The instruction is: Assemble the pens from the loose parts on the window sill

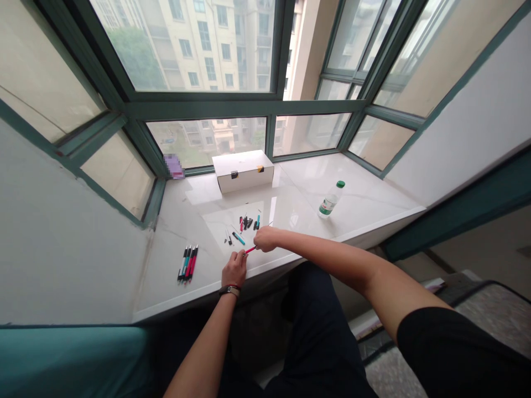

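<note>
A red pen barrel [250, 250] spans the gap between my two hands, just above the white sill. At its lower left end, the fingers of my left hand [235, 268] are closed on it. My right hand [265, 239] grips the other end in a fist, and a thin piece sticks out past the knuckles. Beyond the hands lie loose pen parts: a teal barrel [239, 238], black grips [248, 223] and small bits. To the left, several assembled pens [188, 263] lie side by side, with white, teal and red barrels.
A white box [244, 172] stands at the back against the window frame. On the right is a clear bottle [331, 199] with a green cap. A blurred purple item [173, 166] leans in the left corner. The marble sill [290, 193] ends at a front edge near my legs.
</note>
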